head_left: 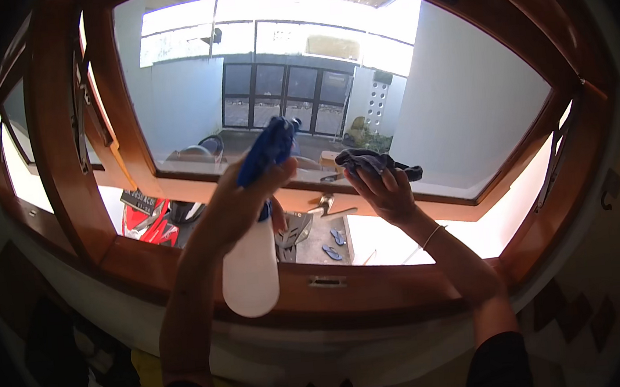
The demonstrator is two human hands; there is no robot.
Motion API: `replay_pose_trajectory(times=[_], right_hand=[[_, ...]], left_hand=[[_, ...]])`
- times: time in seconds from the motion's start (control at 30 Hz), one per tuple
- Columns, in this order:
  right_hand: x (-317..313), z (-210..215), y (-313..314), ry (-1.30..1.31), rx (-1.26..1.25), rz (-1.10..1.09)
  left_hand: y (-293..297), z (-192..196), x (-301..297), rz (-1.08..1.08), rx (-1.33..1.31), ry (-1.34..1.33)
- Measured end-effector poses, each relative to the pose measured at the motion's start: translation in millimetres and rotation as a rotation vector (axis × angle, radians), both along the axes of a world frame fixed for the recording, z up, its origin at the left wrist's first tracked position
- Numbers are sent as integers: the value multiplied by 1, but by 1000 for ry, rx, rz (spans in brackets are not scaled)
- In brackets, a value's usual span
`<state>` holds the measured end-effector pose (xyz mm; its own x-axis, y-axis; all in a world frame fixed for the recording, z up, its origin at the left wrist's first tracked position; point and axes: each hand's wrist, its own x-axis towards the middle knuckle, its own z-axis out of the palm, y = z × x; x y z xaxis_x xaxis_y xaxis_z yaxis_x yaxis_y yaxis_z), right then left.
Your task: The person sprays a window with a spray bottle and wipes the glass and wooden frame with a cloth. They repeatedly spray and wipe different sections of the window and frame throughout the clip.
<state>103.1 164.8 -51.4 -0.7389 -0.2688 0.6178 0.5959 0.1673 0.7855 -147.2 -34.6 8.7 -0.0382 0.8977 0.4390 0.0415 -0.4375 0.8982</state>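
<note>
My left hand [251,195] is wrapped round the neck of a spray bottle [250,272] with a blue trigger head and a whitish, translucent body. The bottle is upright, its nozzle toward the window pane [300,84]. Under my right hand [384,194] a dark, bunched cloth [373,161] lies against the lower part of the glass, gripped in the fingers. The pane sits in a brown wooden sash [521,167] that is tilted outward at its bottom. Just below, a metal window handle [326,207] is fixed to the sash between my two hands.
A wooden sill [399,289] runs below, with a metal latch plate [327,282] on it. Through the gap under the sash a red motorbike [146,219] and blue sandals [333,247] show outside. Another window [16,123] stands at the left. Hooks [607,197] hang on the right wall.
</note>
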Motion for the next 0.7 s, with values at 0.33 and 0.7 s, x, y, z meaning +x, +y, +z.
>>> replay_pose_trajectory(times=[0.33, 0.7], right_hand=[[-35, 164, -71, 307, 154, 84], [-171, 46, -35, 271, 92, -60]], left_hand=[[-15, -11, -60, 143, 43, 4], [-21, -16, -109, 257, 13, -5]])
